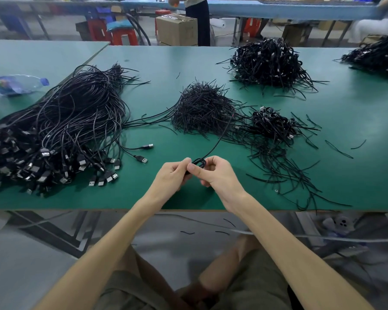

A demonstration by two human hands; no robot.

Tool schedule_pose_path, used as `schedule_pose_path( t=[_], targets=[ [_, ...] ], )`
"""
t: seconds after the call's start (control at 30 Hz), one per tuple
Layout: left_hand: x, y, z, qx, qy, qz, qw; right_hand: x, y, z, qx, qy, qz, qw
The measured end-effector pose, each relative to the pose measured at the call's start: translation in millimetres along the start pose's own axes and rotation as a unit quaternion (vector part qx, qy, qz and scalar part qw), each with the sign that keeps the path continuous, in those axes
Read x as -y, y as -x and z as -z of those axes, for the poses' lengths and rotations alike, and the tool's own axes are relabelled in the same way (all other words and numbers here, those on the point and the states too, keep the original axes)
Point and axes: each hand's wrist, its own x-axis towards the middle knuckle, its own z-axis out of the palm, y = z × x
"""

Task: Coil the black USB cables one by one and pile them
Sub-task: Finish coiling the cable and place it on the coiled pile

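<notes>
Over the front of the green table (356, 113), my left hand (173, 175) and my right hand (213, 173) meet and pinch a small coil of one black USB cable (199, 162). Its free tail (220, 139) rises away toward the middle heap. A big bundle of uncoiled black USB cables (61, 130) with plugs lies at the left. A small pile of coiled cables (273, 124) sits at the right of centre. A heap of short black ties (204, 108) lies in the middle.
Two larger piles of coiled cables (269, 61) (379, 54) sit at the far right. A plastic bottle (16, 85) lies at the far left. Loose ties (285, 171) litter the table's right front. Beyond the table are a cardboard box (177, 30), red stools (123, 36) and a standing person (197, 16).
</notes>
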Motion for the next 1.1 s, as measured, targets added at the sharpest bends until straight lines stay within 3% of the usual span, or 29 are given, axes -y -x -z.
schedule_pose_path(
  t=[0.13,0.37,0.7,1.1],
  targets=[
    [-4.8,0.1,0.9,-0.023,0.068,0.081,0.994,-8.1,2.3,3.2,0.056,-0.029,0.022,0.998],
    [-4.1,1.4,3.2,0.02,0.061,0.079,0.995,-14.2,7.0,7.6,0.109,-0.036,0.088,0.989],
    [-0.8,4.9,5.3,0.044,0.036,0.06,0.997,-24.9,13.0,-9.1,-0.047,0.11,0.157,0.98],
    [-1.4,10.9,-1.4,-0.005,0.064,0.041,0.997,-26.9,22.4,-17.4,-0.065,0.181,0.238,0.952]
  ],
)
